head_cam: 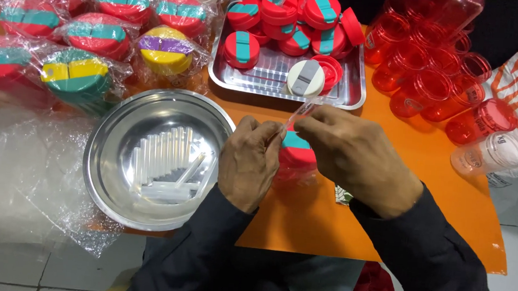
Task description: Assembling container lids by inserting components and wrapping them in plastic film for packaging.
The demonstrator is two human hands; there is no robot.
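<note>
My left hand (pixel 247 161) and my right hand (pixel 349 152) meet over the orange board (pixel 429 177). Between them sits a red lid with a teal flap (pixel 296 153), gripped from both sides. The fingers of my right hand pinch a clear plastic straw (pixel 299 113) that slants up from the lid's top. Just left of my left hand stands a round steel bowl (pixel 106 152) holding several more clear straws (pixel 168 160).
A steel tray (pixel 349 91) at the back holds several red-and-teal lids and one white lid (pixel 305 77). Red plastic cups (pixel 437 73) are piled at the right, a clear one (pixel 489 152) beside them. Wrapped lids in plastic bags (pixel 95 34) lie at the left, with loose wrap (pixel 16 176) below.
</note>
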